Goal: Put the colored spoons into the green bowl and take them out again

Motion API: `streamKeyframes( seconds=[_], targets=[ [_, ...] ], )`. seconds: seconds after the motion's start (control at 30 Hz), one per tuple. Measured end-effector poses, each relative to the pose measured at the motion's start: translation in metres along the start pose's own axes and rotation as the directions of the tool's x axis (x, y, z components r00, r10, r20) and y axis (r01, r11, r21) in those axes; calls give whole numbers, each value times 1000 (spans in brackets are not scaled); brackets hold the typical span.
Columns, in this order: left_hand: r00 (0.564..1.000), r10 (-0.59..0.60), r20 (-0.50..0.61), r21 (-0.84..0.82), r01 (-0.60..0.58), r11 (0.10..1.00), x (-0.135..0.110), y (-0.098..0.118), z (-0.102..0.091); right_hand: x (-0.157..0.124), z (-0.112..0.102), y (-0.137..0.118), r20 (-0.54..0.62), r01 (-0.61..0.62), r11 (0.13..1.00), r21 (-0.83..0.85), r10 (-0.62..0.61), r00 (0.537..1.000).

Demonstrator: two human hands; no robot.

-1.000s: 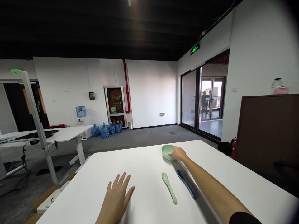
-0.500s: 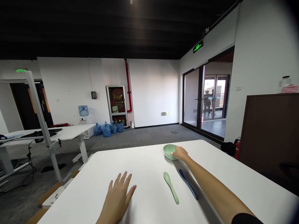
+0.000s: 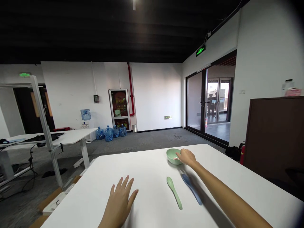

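A light green bowl (image 3: 171, 157) stands upright near the table's far edge. My right hand (image 3: 187, 156) is at its right side, thumb over the rim and other fingers bent down, mostly hidden. Something small and pale shows inside the bowl by the thumb; I cannot make out what. My left hand (image 3: 120, 198) rests palm down on the white table (image 3: 147, 186), fingers spread, holding nothing. Between the two arms lie a light green spoon (image 3: 174, 193) and, to its right, a blue spoon (image 3: 192, 189), partly in the right arm's shadow.
Another white table (image 3: 73, 134) with a metal post (image 3: 42, 114) stands to the left. Blue water bottles (image 3: 108, 133) are on the floor by the far wall. A brown cabinet (image 3: 273, 133) rises beyond the right edge. Cardboard boxes (image 3: 51, 201) lie below the left edge.
My right hand has shifted a little right and up at the rim, while the bowl keeps its place. The view has tilted slightly up. My left hand and both spoons stay put.
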State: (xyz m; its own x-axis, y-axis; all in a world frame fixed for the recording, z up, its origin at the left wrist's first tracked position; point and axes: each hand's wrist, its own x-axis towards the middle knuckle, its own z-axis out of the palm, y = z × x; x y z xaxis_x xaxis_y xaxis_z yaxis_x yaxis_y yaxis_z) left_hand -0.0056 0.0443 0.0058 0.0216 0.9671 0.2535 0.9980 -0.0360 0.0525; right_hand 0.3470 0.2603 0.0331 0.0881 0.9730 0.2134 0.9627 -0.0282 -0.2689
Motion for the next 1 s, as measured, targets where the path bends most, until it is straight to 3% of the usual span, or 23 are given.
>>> streamKeyframes(
  seconds=[0.2,0.33,0.73,1.0],
  targets=[
    [1000,-6,-15,8,6,1000,-2,0,0,-38,-25,16,-105,128,991,26,-125,987],
    [1000,7,-29,6,-7,1000,-4,3,-3,-67,-29,25,-130,191,978,79,-180,975],
    [999,4,-36,21,-4,1000,-5,5,-9,-134,3,53,-23,107,987,119,-105,994],
    [999,1,-35,5,-1,1000,-7,4,-8,-151,19,66,18,90,987,131,-93,995]
  ],
)
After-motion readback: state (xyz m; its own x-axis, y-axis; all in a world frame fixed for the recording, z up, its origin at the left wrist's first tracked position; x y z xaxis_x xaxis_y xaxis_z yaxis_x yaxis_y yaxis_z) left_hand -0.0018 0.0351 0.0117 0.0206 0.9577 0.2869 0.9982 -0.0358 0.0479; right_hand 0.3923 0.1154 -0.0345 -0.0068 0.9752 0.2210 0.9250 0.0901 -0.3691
